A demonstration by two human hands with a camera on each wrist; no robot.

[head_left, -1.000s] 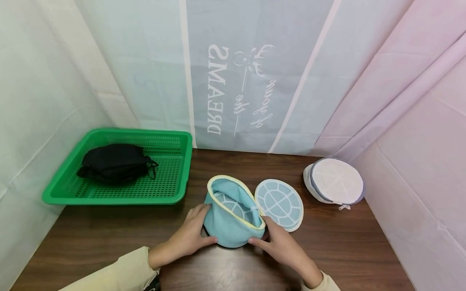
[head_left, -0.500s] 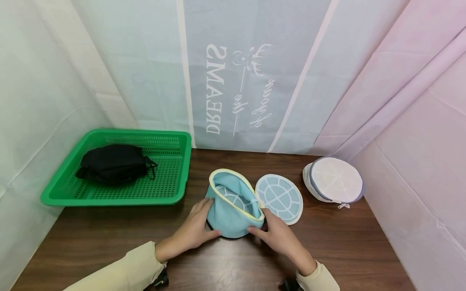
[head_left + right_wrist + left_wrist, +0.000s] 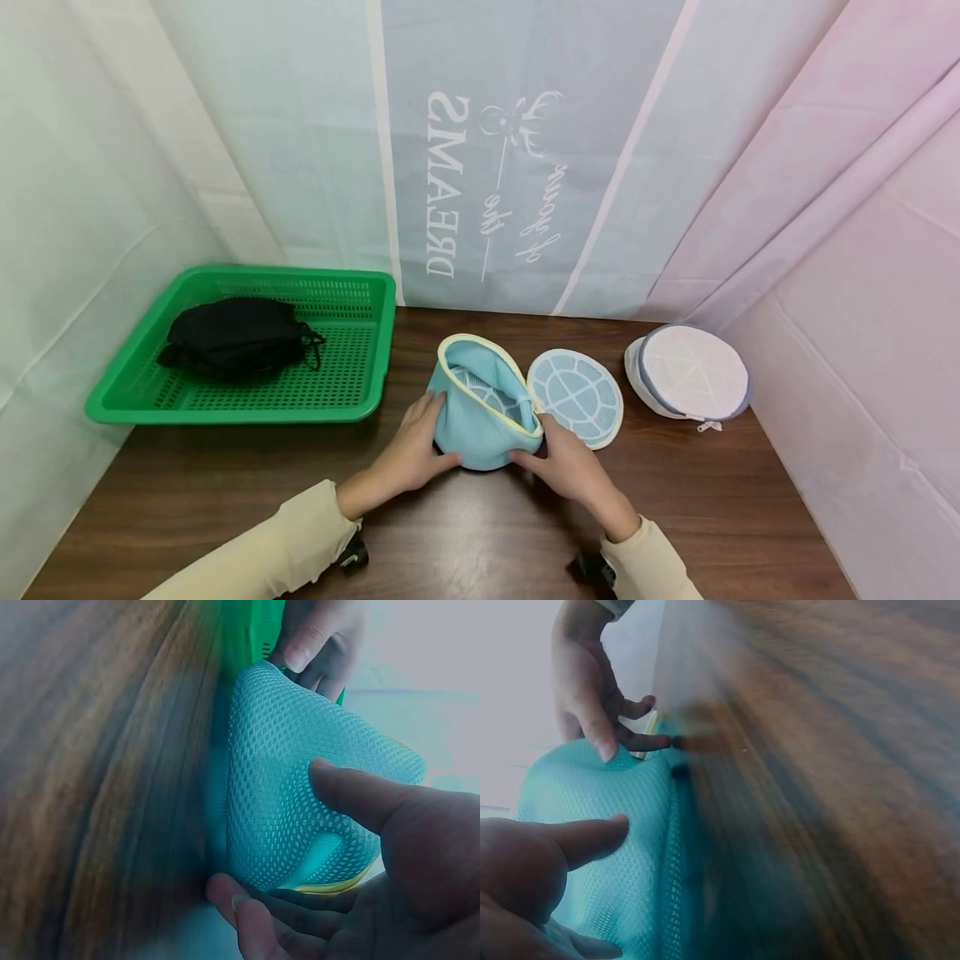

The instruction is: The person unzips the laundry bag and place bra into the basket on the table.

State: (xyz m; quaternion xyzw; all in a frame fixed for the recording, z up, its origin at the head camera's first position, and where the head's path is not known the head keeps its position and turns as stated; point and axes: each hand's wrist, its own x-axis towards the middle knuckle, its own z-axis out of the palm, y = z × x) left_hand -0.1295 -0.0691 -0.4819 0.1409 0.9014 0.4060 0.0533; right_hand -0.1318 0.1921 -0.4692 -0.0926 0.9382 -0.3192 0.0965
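Observation:
A light-blue mesh laundry bag (image 3: 483,429) with yellow trim stands on the table, its lid laid open to the right. That round lid (image 3: 576,396) has white spoke-like ribs and a pale rim. My left hand (image 3: 412,450) holds the bag's left side, thumb across the front, fingers round the flank. On the other side my right hand (image 3: 566,458) grips the wall near the trim; its thumb (image 3: 352,791) presses the mesh in the right wrist view, with the fingers curled underneath. The left thumb (image 3: 592,840) lies over the mesh in the left wrist view.
A green plastic basket (image 3: 247,415) at the back left holds a black drawstring pouch (image 3: 236,337). At the back right stands a white mesh bag (image 3: 693,375) with grey trim and a zip pull. Fabric curtains (image 3: 510,50) border the wooden table (image 3: 465,550).
Both hands have slid the blue mesh bag, lid included, a little away from the person across the table. The grip on each side looks the same. Basket and white bag stay put.

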